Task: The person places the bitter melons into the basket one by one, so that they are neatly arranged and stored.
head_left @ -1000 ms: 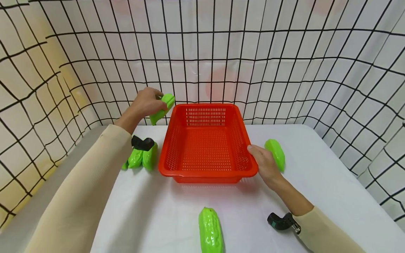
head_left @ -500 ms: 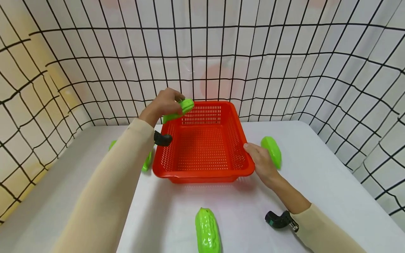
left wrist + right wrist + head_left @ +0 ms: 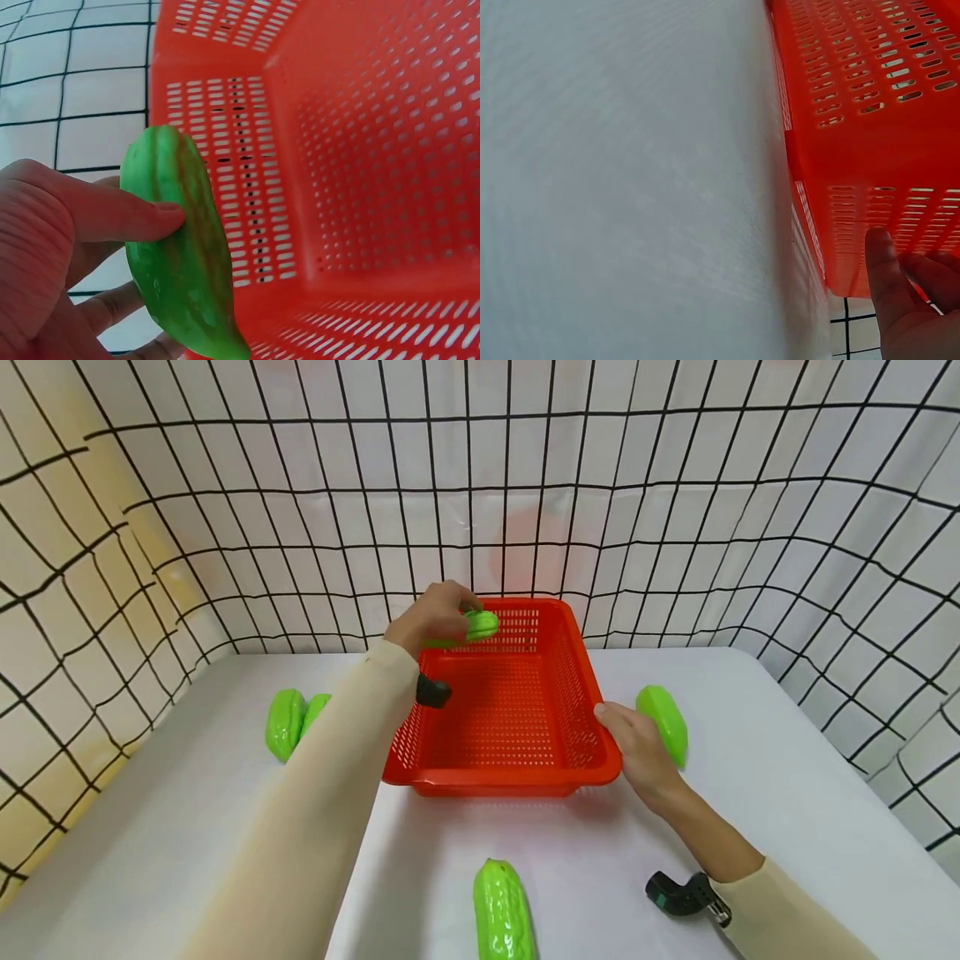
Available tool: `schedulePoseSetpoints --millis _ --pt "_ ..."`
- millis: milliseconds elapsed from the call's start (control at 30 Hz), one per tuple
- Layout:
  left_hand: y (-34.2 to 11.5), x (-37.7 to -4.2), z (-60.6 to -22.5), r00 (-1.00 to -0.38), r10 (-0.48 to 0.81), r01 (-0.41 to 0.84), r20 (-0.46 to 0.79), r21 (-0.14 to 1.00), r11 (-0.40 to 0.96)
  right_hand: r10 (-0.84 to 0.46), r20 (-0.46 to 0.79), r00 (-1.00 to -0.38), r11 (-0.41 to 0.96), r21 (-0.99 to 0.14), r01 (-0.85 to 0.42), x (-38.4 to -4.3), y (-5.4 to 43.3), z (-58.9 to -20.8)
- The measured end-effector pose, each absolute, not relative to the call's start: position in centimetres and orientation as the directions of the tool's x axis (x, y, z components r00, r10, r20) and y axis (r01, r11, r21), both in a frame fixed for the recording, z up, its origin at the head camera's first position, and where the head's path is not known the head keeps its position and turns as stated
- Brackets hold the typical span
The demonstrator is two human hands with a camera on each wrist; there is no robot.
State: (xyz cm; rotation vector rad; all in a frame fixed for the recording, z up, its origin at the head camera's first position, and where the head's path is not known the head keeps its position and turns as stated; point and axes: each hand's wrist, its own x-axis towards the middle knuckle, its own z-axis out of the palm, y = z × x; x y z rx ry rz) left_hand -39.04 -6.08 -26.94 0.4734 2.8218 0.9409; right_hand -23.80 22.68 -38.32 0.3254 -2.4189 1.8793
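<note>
My left hand [image 3: 437,617] holds a glossy green bitter melon [image 3: 482,626] over the back left part of a red plastic basket [image 3: 495,778]. The left wrist view shows the thumb pressed along one side of the bitter melon [image 3: 180,277], with fingers behind it and the pointed end downward. At the basket's right side, my right hand [image 3: 647,758] grips the rim, thumb on top. In the right wrist view, that hand's fingers [image 3: 930,277] sit against the slotted red wall. The basket's visible floor holds nothing; my left forearm hides its left front side.
Two bitter melons [image 3: 285,724] lie on the white table [image 3: 217,827] at the left, partly behind my sleeve. Another bitter melon [image 3: 663,723] lies just right of my right hand, and one bitter melon [image 3: 502,910] at the front. A black wire grid [image 3: 510,489] encloses the back and sides.
My left hand has carried the bitter melon rightward, from beyond the basket's left rim to over its inside. My right hand keeps its grip on the rim.
</note>
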Motion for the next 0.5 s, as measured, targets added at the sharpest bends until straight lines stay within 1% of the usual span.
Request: schedulePoseSetpoints --millis 200,333,500 --pt "-4.4 -40.2 -28.7 -0.947 0.316 0.242 -0.049 0.536 0.809 -0.143 0.185 -0.972 0.211 -0.954 -0.212 -23.8 23.0 -38.5" --pt "-3.9 -40.6 -29.7 -0.961 0.259 0.171 -0.096 0.532 0.829 -0.146 0.184 -0.972 0.217 -0.952 -0.213 -23.7 22.9 -38.5" --pt "-3.5 -40.7 -30.6 -0.972 0.192 0.086 -0.135 0.557 0.826 -0.156 0.196 -0.968 0.219 -0.949 -0.227 -23.9 22.7 -38.6"
